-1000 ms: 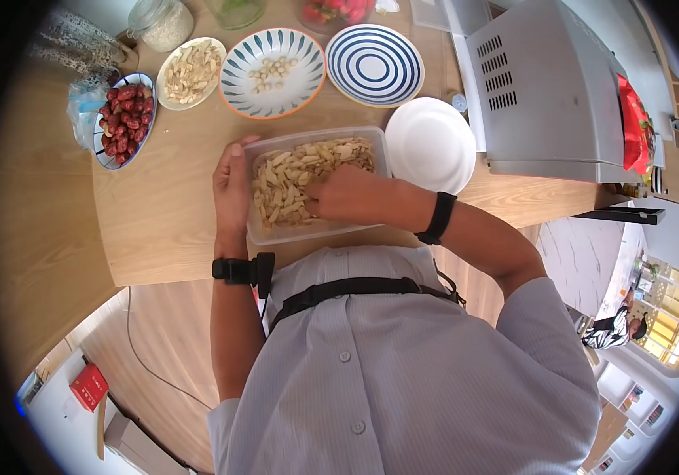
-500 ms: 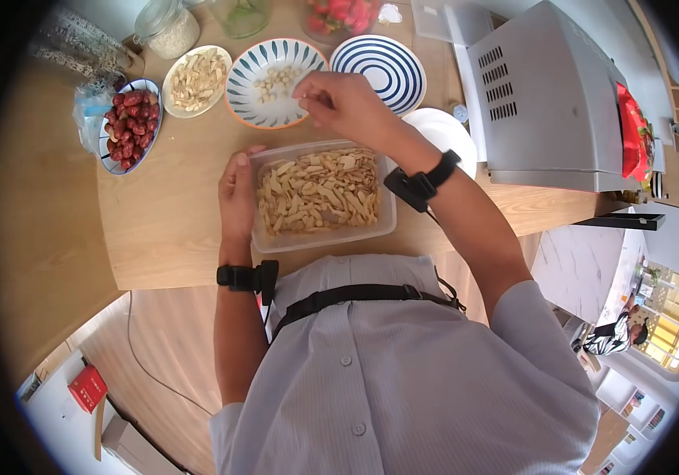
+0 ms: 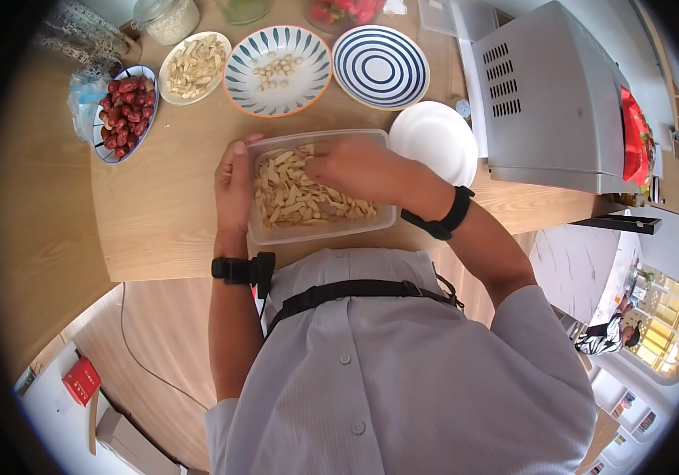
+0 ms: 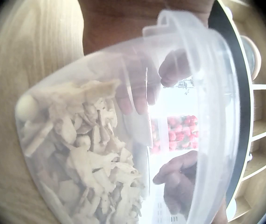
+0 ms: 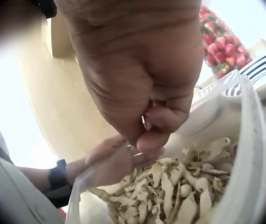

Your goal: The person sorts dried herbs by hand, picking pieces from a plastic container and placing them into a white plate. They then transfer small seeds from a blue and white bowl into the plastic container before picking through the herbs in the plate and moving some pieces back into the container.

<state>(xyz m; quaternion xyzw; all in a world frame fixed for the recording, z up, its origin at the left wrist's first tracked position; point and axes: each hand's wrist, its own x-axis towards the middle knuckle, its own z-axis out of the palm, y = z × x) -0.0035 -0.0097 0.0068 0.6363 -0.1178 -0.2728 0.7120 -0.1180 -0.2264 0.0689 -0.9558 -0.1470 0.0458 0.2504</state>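
A clear plastic container (image 3: pixel 322 236) holds pale dried slices (image 3: pixel 288 190), with a few round whitish pieces among them in the right wrist view. My left hand (image 3: pixel 233 186) rests along its left side, fingers straight against the outside of the wall. Over the container's far right part is my right hand (image 3: pixel 367 170), its fingers curled and fingertips together above the slices (image 5: pixel 170 191). A pale spot shows between those fingers; whether it is a held piece is unclear. Behind the container, a leaf-patterned plate (image 3: pixel 238 85) bears several small round pale pieces (image 3: pixel 276 73).
Left of the patterned plate stand a small plate of slices (image 3: pixel 195 67) and a dish of red dates (image 3: pixel 126 111). To its right are a blue-ringed plate (image 3: pixel 381 67) and white plates (image 3: pixel 434 142). A grey appliance (image 3: pixel 545 103) stands at the right, a jar (image 3: pixel 167 20) at the back left.
My right hand went from inside the container to above the leaf-patterned plate, and is now back over the container. My left hand has stayed at the container's left side.
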